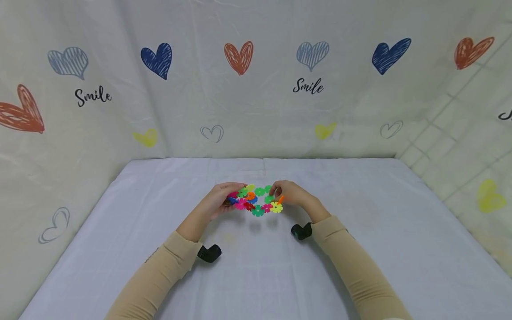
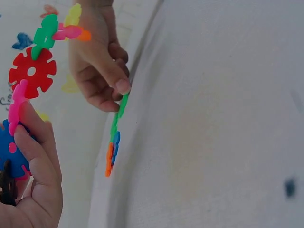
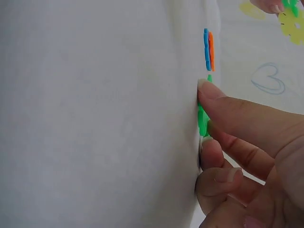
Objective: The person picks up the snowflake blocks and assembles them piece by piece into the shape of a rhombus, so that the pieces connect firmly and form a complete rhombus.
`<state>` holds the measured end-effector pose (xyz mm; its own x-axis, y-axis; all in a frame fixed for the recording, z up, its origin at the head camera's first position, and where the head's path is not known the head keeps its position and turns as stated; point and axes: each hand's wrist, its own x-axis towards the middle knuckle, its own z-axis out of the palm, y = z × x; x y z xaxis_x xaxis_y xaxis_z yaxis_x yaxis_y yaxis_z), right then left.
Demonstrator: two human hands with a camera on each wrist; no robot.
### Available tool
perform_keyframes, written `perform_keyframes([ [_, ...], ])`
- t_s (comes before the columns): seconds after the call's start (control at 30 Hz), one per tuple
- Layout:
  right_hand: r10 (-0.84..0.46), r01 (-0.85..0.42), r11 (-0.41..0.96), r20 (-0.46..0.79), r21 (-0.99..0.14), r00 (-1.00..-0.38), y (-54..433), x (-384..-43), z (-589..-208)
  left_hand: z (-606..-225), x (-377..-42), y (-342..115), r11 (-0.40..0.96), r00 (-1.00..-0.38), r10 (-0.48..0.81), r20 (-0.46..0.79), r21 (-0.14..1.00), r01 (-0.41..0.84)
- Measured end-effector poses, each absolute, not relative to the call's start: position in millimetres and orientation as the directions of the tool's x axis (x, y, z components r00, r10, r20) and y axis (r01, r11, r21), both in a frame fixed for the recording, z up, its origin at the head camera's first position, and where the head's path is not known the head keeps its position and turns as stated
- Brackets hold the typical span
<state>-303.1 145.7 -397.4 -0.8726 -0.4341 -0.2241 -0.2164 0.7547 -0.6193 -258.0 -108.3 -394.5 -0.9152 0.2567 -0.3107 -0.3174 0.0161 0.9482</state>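
Colourful notched plastic discs, shaped like flowers, are joined in a chain between the two hands. The left hand point(image 1: 218, 199) grips its left end, fingers bent around a blue disc point(image 2: 6, 159) and a pink disc point(image 2: 18, 107). From there a red disc point(image 2: 43, 73) and a green disc point(image 2: 46, 29) lead upward in the left wrist view. At the chain's right side, the right hand point(image 1: 294, 193) pinches a green disc point(image 3: 203, 121) between thumb and fingertips. Beyond it, an orange disc point(image 3: 212, 52) lies against a blue one, seen edge-on. A yellow disc point(image 1: 276, 207) hangs at the front right corner.
The hands are above a table with a white cloth point(image 1: 256, 275), where faint shadows fall beneath the chain. Black wrist-worn devices point(image 1: 210, 254) sit under both forearms. Behind stands a pale backdrop point(image 1: 276, 111) printed with hearts and words.
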Motion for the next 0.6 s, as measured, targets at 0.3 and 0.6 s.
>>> perform_keyframes([
  [0.3, -0.401, -0.15, 0.74, -0.251, -0.656, -0.881, 143.7, -306.2, -397.6, -393.8, -258.4, -107.2, 0.031, -0.91, 0.241, -0.337, 0.94, -0.34],
  [0.6, -0.325, -0.049, 0.628, -0.204, -0.777, -0.923, 151.3, -302.5, -388.1, -393.0, -257.9, -107.1, 0.053, -0.904, 0.239, -0.354, 0.935, -0.352],
])
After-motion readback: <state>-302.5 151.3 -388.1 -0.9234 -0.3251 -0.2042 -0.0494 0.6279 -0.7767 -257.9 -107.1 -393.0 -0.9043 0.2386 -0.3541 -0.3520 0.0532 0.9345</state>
